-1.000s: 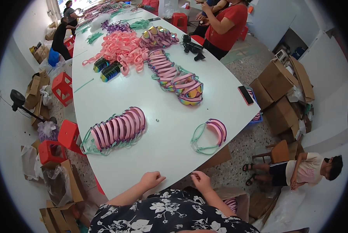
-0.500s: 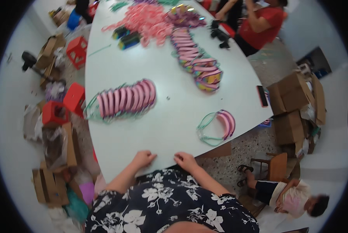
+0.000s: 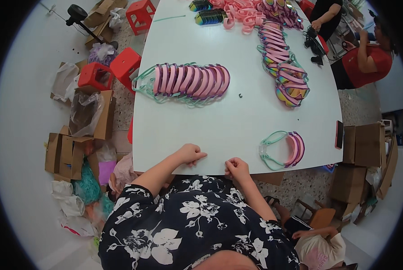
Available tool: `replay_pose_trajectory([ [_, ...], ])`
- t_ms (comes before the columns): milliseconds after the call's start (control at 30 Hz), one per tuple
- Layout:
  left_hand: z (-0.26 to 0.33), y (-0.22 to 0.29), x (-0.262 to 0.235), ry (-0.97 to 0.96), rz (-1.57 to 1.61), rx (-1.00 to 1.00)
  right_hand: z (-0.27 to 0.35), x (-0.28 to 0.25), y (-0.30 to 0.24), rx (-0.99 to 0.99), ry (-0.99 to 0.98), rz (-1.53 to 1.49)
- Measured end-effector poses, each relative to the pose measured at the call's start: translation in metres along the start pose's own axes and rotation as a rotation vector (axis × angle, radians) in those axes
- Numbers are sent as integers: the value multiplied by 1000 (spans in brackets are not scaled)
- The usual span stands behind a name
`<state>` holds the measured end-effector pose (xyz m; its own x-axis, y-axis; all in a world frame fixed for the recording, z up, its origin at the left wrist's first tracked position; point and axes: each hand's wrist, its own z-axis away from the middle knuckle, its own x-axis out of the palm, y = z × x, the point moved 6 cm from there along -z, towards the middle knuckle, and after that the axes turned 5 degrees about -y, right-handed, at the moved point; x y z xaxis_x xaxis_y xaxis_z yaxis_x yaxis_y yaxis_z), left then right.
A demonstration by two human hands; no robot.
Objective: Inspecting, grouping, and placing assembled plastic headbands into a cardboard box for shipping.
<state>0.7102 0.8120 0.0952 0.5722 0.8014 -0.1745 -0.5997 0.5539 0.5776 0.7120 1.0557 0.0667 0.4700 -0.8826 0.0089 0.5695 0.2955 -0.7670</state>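
Black fabric with white flowers fills the lower centre of the frame: the person's dress, both forearms coming up out of it to the near edge of the large white table.

Left hand, just left of centre: fingers curled into a loose fist, knuckles resting on the table edge, index finger poking toward the right. Nothing visible in it.

Right hand, just beside it: fingers bunched, tips pinched together at the table's lip. Whether something small sits between them cannot be told.

Right of the hands, near the table's lower right corner: a small stack of pink visor shields with mint-green headbands, lying on the tabletop, apart from both hands.

Further right, at the table edge: a dark flat phone.

Middle of the frame, left side of the table: a long row of pink and purple visors with green bands, standing on edge, packed close.

Upper right: a curving line of pink visors with rainbow-tinted lenses, running up toward a loose pink heap at the top edge.

Far right: a seated person in a red shirt.

Left of the table, on the floor: red plastic stools and open brown cardboard boxes.
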Motion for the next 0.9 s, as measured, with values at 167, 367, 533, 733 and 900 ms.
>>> replay_pose_trajectory([
  [167,7,4,-8,-76,112,96,-9,8,-23,-9,50,180],
  [367,1,-34,-71,290,361,198,-16,11,-79,-422,228,692],
  [533,-5,-51,-93,341,522,201,38,-92,-119,-645,1023,590],
  [733,-16,-39,-77,292,425,181,85,-214,-85,-16,1277,809],
  [900,-14,-37,-86,290,455,159,65,-234,-46,-68,1176,496],
])
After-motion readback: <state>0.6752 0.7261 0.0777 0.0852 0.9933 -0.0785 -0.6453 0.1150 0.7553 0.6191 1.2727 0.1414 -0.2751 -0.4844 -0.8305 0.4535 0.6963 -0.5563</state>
